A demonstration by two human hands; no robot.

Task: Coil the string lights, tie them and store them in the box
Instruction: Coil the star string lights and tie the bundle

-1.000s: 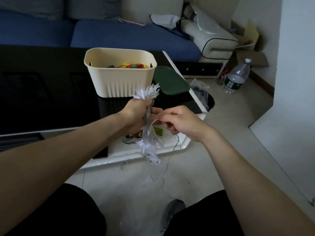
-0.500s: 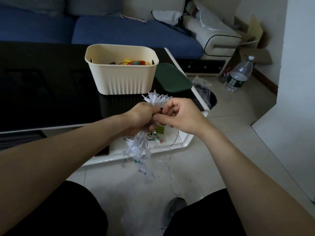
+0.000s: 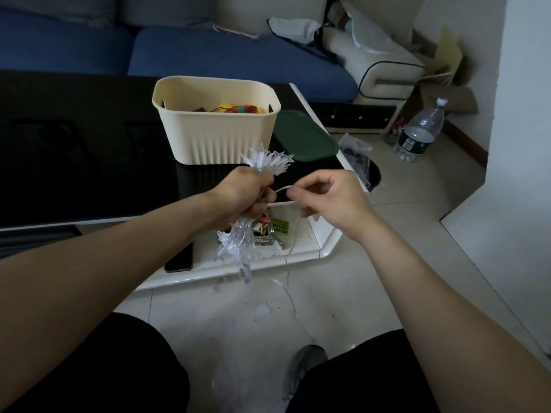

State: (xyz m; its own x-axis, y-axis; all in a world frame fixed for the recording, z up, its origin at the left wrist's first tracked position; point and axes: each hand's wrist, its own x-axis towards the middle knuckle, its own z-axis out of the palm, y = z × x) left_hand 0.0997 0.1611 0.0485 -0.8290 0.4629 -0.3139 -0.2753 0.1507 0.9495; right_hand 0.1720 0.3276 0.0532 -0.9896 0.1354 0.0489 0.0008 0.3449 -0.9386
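The bundle of clear plastic star-shaped string lights [image 3: 238,245] is gathered into a loose coil held above the floor, just in front of the table's near edge, with one spray of stars fanning out above the fist toward 1 o'clock and a longer tuft hanging below toward 6 o'clock. It looks very light and limp, the thin wire springy enough to unwind if released, and the small stars seem brittle and prone to snagging one another, so the safest hold is probably round the waist of the coil, not on the stars. The left hand [image 3: 241,198] is closed firmly round that waist. At 3 o'clock from it, the right hand [image 3: 325,201] pinches the free pale wire tail [image 3: 280,189] between thumb and fingertips, drawn into a short loop between the two hands; more wire trails down to the tiled floor. Beyond the hands at 12 o'clock stands the cream ribbed plastic box [image 3: 217,135], open, on the black glossy table [image 3: 74,150], with colourful items already inside. Its dark green flat lid [image 3: 304,138] lies just beside it at 3 o'clock. Farther toward 2 o'clock, a clear plastic water bottle [image 3: 420,132] stands on the floor.
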